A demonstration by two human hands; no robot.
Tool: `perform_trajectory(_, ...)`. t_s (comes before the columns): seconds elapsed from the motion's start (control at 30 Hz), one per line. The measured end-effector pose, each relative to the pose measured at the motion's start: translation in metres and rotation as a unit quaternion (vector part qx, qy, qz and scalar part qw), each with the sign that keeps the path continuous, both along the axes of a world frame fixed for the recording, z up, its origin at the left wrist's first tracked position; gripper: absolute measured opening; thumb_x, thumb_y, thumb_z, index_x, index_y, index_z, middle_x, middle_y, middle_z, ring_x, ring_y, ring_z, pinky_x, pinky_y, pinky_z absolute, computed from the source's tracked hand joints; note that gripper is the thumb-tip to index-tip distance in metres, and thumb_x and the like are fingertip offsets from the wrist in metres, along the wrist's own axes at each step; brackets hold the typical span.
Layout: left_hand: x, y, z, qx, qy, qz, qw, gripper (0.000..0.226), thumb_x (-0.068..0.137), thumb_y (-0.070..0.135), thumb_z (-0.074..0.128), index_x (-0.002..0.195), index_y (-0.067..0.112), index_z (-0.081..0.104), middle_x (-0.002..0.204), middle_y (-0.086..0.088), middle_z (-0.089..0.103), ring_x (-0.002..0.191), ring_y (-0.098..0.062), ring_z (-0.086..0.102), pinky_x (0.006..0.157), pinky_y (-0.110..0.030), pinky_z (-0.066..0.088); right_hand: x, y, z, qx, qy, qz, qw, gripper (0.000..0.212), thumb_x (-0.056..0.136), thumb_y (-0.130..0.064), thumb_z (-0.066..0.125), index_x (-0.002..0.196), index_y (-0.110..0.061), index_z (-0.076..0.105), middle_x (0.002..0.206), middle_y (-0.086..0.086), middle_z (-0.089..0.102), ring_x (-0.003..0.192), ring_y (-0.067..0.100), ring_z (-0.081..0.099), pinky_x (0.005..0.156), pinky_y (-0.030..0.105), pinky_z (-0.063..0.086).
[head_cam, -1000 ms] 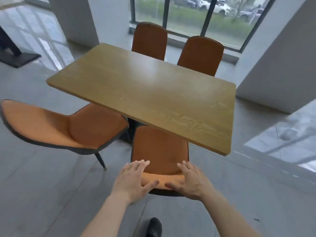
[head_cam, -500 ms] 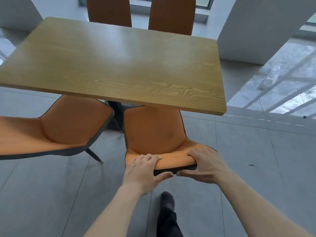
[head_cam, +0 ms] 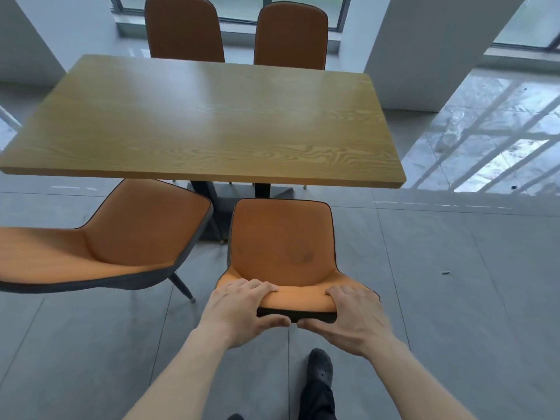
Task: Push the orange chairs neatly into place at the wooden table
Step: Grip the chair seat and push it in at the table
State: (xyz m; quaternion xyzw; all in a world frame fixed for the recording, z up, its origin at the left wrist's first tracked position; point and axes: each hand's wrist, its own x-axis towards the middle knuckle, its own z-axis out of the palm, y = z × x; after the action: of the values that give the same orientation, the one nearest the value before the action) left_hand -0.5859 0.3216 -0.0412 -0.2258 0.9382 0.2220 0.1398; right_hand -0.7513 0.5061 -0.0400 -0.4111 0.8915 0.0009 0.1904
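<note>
My left hand [head_cam: 239, 310] and right hand [head_cam: 351, 318] both clamp the backrest top of one orange padded chair [head_cam: 283, 247]. Beyond them stands the rectangular wooden counter [head_cam: 212, 122]. Four orange chairs: one angled chair [head_cam: 121, 234] left, two far chairs [head_cam: 185, 28] opposite.

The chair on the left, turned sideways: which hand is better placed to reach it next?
Left, probably. The left hand grips the near chair on the side beside the sideways chair; the right hand would have to cross over.
</note>
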Motion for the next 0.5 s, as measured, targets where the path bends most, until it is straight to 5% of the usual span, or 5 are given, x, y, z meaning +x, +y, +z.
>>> perform_trajectory(0.5,-0.0043,0.0016,-0.0080,-0.040,0.017,-0.019,0.999,0.085,0.072,0.099,0.026,0.134,0.044,0.046,0.124,0.023,0.058,0.114,-0.006,0.051,0.089,-0.031,0.038,-0.0076,-0.0001,-0.0031,0.018,0.004,0.017,1.000,0.106,0.050,-0.112,0.023,0.114,-0.035,0.057,0.111,-0.016,0.063,0.102,0.014,0.056,0.094,0.038,0.042)
